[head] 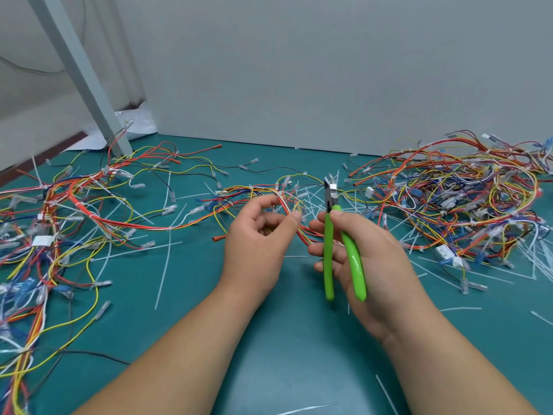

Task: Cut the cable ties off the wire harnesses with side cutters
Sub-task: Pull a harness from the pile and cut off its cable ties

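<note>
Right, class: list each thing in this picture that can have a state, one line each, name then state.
left hand: pinching a wire bundle.
right hand: gripping the cutters.
side cutters: upright, jaws up, slightly open, touching no tie.
held harness: lifted between the hands.
right pile of harnesses: tangled on the mat.
left pile of harnesses: spread out.
cut ties: scattered loose.

The left wire pile runs off the picture's edge; its ties are indistinct.
</note>
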{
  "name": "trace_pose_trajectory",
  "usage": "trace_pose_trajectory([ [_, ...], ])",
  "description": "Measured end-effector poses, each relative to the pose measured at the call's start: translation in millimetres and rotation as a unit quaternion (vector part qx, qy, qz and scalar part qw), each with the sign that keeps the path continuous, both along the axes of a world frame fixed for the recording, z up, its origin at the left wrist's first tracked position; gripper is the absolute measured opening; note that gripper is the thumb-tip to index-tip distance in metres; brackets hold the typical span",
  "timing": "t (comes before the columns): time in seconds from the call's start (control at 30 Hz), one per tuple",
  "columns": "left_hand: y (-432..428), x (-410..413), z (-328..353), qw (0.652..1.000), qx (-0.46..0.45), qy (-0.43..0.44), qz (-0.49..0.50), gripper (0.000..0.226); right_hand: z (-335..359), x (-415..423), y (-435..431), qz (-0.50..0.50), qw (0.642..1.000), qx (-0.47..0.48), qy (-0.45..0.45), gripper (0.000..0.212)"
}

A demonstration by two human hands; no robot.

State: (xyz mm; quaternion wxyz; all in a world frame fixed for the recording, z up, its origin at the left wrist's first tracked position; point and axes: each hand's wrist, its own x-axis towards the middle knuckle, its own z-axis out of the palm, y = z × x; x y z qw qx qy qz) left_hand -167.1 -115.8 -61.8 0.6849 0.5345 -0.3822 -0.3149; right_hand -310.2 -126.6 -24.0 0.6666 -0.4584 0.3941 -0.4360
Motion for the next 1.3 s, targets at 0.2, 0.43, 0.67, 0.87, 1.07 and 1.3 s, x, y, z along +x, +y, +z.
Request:
trace_pose_trajectory([
  [0.2,1.2,0.1,-0.8,0.999,-0.02,0.019,-0.018,0.028,-0.7,-1.3,-2.5,-0.014,1.0,0.002,-0.027,0.023],
  [0.43,1.1,0.5,3.4,0.998,-0.03,0.054,-0.027,0.028,-2.9,-0.6,-4.5,-0.029,0.999,0.02,-0.036,0.036],
  [0.67,2.5,1.1,4.1,0.996,-0.036,0.052,-0.06,0.027,-5.3,-0.2,-6.2,-0.016,0.998,0.023,-0.056,0.032],
  [0.87,2.1,0.1,4.2,0.996,-0.044,0.053,-0.052,0.028,-4.3,-2.3,-8.2,-0.06,0.997,-0.012,-0.053,0.021],
  [1.07,0.8,1.2,1.9,0.998,-0.03,0.044,-0.026,0.024,-2.9,-1.7,-7.0,-0.068,0.995,-0.007,-0.073,0.024],
  [1.3,0.0,1.5,0.3,0.998,-0.039,0.033,-0.045,0.027,-1.4,0.2,-4.1,-0.05,0.995,0.002,-0.084,0.029],
])
